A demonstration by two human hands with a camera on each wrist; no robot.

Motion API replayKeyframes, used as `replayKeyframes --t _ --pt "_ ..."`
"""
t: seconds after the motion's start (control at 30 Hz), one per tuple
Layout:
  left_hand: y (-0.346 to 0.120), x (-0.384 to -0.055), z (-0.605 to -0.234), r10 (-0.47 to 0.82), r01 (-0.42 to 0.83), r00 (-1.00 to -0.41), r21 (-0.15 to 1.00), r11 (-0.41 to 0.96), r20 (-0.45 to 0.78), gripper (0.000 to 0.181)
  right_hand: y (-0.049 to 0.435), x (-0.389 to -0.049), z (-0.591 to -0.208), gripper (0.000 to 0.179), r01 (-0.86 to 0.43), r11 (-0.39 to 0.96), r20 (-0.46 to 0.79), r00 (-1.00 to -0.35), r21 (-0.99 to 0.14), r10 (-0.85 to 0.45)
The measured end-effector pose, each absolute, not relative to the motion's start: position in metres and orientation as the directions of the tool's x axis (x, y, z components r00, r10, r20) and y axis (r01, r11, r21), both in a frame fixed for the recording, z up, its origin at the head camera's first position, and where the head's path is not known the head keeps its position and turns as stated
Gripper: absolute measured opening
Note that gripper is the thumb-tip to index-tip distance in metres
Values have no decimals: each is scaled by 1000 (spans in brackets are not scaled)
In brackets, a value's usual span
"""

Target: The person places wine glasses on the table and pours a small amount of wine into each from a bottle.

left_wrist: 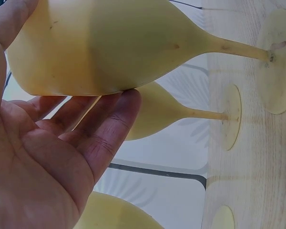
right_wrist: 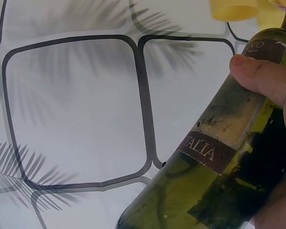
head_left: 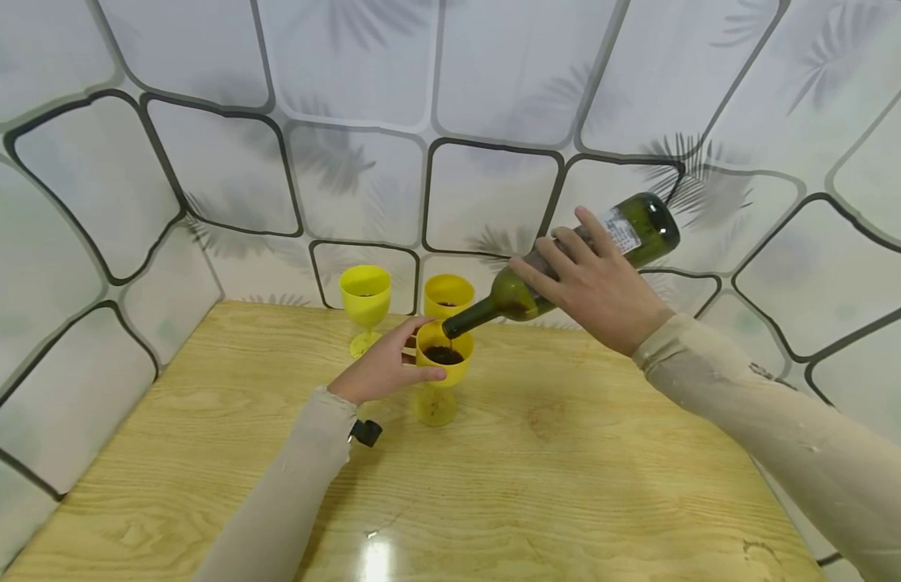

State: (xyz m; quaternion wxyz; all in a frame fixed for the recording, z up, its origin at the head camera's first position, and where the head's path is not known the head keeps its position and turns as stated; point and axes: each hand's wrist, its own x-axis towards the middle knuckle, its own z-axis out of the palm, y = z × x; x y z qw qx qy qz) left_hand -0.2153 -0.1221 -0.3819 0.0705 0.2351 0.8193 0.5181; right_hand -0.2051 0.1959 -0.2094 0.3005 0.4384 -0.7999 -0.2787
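My left hand (head_left: 383,365) grips the bowl of the front yellow goblet (head_left: 453,373), thumb on the near side and fingers round the left. The goblet stands upright on its round foot, with dark liquid inside. My right hand (head_left: 595,287) holds a green glass wine bottle (head_left: 514,293), tilted with its neck down to the left. The bottle's mouth is at the goblet's rim, and a thin dark stream runs from it into the bowl. In the right wrist view, the thumb presses beside the bottle's brown and tan label (right_wrist: 205,151).
Two more yellow goblets stand behind: one at the back left (head_left: 365,295), another right behind the front goblet (head_left: 450,287). Both show something dark inside. The wooden table (head_left: 566,477) meets a patterned wall (head_left: 494,198) close behind them.
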Motion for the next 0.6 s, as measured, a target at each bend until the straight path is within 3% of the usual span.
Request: replayKeyframes --t 0.6 --pt "-122 -217 -383 462 316 -877 885 342 134 79 195 -206 -221 92 -553 495 269 -440 671 -857"
